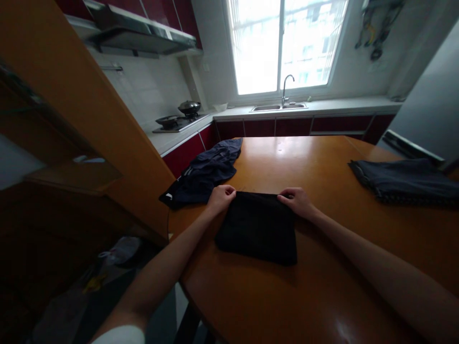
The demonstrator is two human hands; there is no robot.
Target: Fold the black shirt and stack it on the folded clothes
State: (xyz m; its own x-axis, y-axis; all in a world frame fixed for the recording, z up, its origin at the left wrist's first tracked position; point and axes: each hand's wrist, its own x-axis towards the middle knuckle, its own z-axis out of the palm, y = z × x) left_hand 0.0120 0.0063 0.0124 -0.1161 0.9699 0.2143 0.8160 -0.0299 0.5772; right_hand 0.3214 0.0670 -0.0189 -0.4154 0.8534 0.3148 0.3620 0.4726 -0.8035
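A folded black cloth (258, 229), apparently a garment, lies on the wooden table (304, 162) in front of me. My left hand (221, 197) pinches its far left corner between thumb and fingers. At the far right corner, my right hand (296, 200) grips the same edge, thumb and fingertips closed on it. The far edge runs straight between both hands. Just beyond my left hand sits a crumpled dark navy garment (208, 174) at the table's left edge.
Folded dark trousers or similar clothing (409, 179) rest at the table's right side. A wooden cabinet (132, 143) stands close on the left. Farther back are a stove with pans (179, 122), a sink (279, 107) under the window, and a grey appliance (430, 95).
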